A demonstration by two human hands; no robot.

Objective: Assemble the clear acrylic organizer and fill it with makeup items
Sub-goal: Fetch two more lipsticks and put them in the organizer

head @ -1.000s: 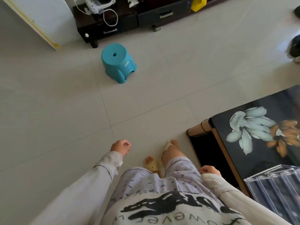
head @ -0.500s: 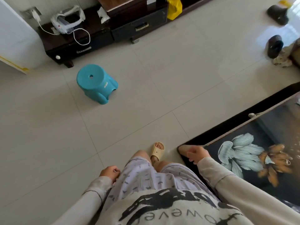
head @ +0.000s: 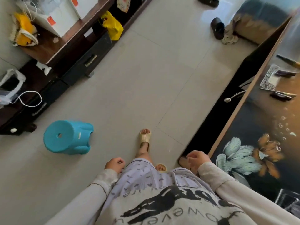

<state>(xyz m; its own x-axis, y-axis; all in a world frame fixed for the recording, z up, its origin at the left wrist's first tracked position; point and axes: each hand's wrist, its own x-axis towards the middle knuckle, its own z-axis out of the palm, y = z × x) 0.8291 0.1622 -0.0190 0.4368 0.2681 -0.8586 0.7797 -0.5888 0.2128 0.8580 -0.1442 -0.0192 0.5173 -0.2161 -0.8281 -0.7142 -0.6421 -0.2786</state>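
A corner of the clear acrylic organizer [head: 289, 202] shows at the bottom right on the dark flower-patterned table [head: 253, 120]. Farther along the table lie slim dark makeup pencils [head: 283, 95] and a clear patterned packet [head: 269, 80]. My left hand [head: 114, 164] hangs by my thigh, fingers loosely curled, holding nothing. My right hand [head: 197, 161] hovers beside the table's near corner, also loosely curled and empty. Both hands are well away from the organizer and the makeup items.
I stand on pale floor tiles in beige slippers. A teal plastic stool [head: 68, 137] sits to my left. A dark low cabinet [head: 78, 65] with boxes and a yellow bag [head: 112, 27] runs along the left. Dark shoes [head: 217, 28] lie by a sofa ahead.
The view has swung right and forward along the table, bringing the makeup items into sight. My right hand has risen from my thigh to the table's corner. The stool now sits closer on my left.
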